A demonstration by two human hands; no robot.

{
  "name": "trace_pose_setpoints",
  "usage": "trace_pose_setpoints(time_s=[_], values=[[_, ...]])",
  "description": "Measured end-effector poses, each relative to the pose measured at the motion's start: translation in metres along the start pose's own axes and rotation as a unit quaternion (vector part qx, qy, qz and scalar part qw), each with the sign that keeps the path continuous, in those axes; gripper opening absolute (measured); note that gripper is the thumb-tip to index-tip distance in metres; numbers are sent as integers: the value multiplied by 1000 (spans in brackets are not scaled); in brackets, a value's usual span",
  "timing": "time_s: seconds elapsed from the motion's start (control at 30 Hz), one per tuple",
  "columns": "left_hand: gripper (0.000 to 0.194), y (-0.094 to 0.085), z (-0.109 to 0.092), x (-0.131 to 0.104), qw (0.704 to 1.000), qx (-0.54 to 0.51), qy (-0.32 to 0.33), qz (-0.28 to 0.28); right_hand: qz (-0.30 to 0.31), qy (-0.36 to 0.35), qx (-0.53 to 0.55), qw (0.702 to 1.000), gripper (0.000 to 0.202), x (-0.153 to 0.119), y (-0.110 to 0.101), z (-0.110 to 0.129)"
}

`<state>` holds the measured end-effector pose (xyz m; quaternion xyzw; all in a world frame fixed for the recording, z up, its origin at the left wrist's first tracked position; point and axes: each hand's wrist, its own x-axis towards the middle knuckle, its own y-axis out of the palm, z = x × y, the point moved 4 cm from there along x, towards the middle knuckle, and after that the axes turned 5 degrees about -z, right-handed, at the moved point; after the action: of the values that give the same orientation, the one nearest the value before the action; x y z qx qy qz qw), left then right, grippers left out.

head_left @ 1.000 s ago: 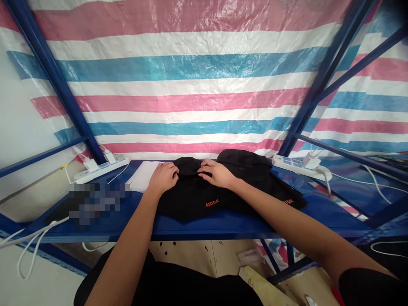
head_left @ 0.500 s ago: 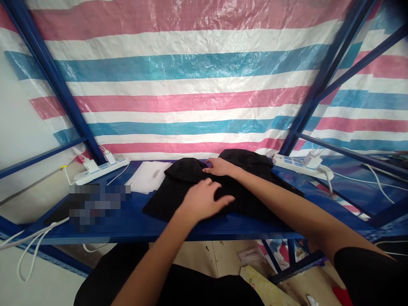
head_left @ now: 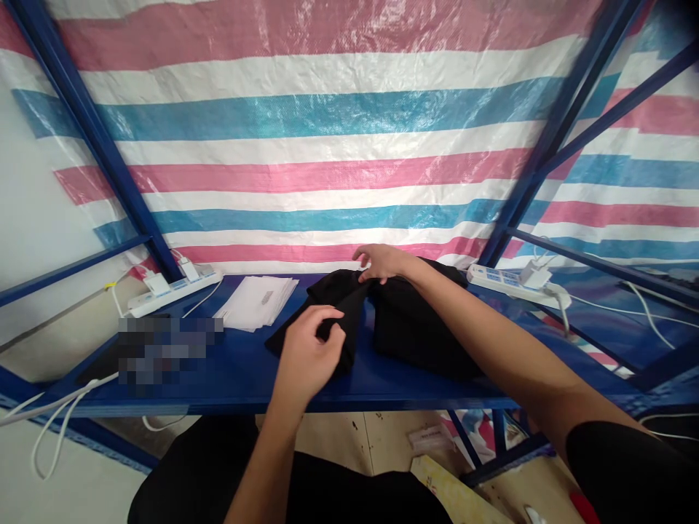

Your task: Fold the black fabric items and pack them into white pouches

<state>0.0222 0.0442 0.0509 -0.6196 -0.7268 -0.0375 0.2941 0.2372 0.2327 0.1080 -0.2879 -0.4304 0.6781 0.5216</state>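
Observation:
Black cloth (head_left: 420, 327) lies bunched on the blue shelf (head_left: 229, 371), with a gap of bare blue showing between its left and right parts. My right hand (head_left: 379, 263) is at the cloth's upper middle, its thumb and fingers closed on a raised bit of the fabric. Lower and to the left, my left hand (head_left: 314, 349) is over the left part of the cloth. Its fingers are curled with a gap between thumb and forefinger, and nothing shows in that gap except dark cloth behind.
White papers (head_left: 256, 302) lie left of the cloth. Power strips with plugs stand at the back left (head_left: 175, 292) and back right (head_left: 518, 284). White cables (head_left: 60, 415) hang at the left edge. Blue posts (head_left: 103, 160) frame the striped sheet (head_left: 328, 175).
My left hand has moved left and slightly down. My right hand has risen a little, lifting fabric. The cloth has drawn inward on the left, and a gap has opened in its middle.

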Motion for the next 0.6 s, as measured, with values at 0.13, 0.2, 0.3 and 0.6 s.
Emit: trace_pose_setpoints(time_s=[0.13, 0.2, 0.3, 0.6], values=[[31, -47, 37, 18, 992, 44, -107, -50, 57, -46, 42, 996, 47, 29, -5, 42], [31, -67, 58, 28, 984, 106, -125, -73, 126, -41, 107, 985, 57, 48, 6, 53], [23, -82, 85, 41, 968, 208, -124, -65, 248, -72, 163, 952, 69, 75, 33, 58], [26, -74, 115, 40, 919, 377, -115, 20, 128, -139, -12, 982, 28, 109, 104, 38]])
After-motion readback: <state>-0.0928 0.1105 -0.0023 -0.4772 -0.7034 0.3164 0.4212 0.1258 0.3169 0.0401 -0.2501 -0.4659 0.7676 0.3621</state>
